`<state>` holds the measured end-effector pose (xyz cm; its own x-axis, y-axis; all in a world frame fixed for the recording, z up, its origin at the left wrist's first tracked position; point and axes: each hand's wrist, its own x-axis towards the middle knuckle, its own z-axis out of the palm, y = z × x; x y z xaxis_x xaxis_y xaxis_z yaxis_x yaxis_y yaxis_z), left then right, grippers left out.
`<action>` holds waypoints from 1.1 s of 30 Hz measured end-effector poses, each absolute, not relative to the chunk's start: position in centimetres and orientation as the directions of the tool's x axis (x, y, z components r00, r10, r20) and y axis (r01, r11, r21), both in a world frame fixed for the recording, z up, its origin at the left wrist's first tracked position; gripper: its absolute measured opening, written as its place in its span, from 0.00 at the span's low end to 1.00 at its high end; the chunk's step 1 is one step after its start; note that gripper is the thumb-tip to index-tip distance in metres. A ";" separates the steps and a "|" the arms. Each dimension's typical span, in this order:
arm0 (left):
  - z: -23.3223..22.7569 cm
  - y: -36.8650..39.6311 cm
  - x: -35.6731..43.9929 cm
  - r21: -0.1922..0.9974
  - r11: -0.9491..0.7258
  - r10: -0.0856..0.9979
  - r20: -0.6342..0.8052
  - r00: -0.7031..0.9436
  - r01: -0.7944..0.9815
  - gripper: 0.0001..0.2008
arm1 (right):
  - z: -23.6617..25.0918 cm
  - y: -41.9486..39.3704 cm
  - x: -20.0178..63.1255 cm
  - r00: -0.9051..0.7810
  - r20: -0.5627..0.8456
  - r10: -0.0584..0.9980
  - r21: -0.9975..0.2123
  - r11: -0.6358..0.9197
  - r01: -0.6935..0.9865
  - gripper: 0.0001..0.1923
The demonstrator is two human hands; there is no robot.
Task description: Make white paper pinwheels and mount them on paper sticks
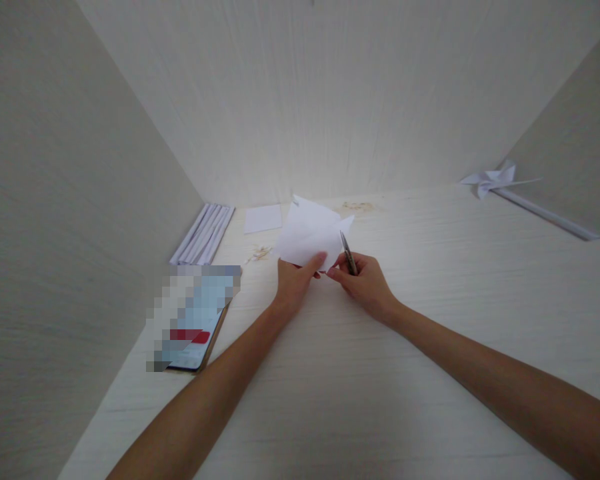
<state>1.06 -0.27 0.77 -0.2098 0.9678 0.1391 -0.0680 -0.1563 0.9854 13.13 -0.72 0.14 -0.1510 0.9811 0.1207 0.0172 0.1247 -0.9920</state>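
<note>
Closest to camera, got two bare forearms (480, 373) slanting in from the lower corners and converging mid-table. Angled up-right on the left, up-left on the right, with both elbows out of frame. Set over a pale tabletop (330, 400), with the hands toward the back wall (330, 100).

Would read step in hand as working the lower-right edge of the white paper sheet (307, 233). Located just beyond the hands, near the table's far edge, with a pointed flap at upper right. Can't tell whether touching the table.

For next move, would call for bracing with the left while working that edge with right fingertips, tool kept clear of the paper.

On the right hand (367, 277): curled, thumb and index nearly together by the sheet's lower-right edge. Can't confirm a pinch on paper there.

On the left hand (294, 283): thumb laid over the sheet's near edge, fingers tucked underneath, gripping it.

Smallest: slim pointed tool (349, 257), gripped in the curled right, tip up, just beside the paper. Too small to tell pen from scissors.
</note>
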 end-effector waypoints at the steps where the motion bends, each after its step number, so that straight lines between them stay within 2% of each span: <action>1: 0.8 -0.3 1.1 0.985 -0.162 0.964 0.147 -0.220 -0.053 0.09 | 0.1 -0.7 13.1 -0.147 0.117 0.982 -0.993 0.121 0.015 0.10; 15: 1.0 -0.6 1.2 0.967 -0.212 0.938 0.241 -0.249 0.139 0.09 | 0.4 -0.6 13.0 -0.156 0.064 0.986 -0.995 0.052 -0.081 0.18; 33: 1.0 -0.7 1.2 0.973 -0.215 0.936 0.231 -0.265 0.088 0.09 | 0.8 -0.7 13.3 -0.282 0.033 0.959 -0.970 -0.037 -0.239 0.18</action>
<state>1.23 -0.65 0.97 -0.2649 0.9361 0.2311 0.0879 -0.2153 0.9726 13.34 -0.69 0.76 -0.2822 0.9588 0.0326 -0.2385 -0.0372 -0.9704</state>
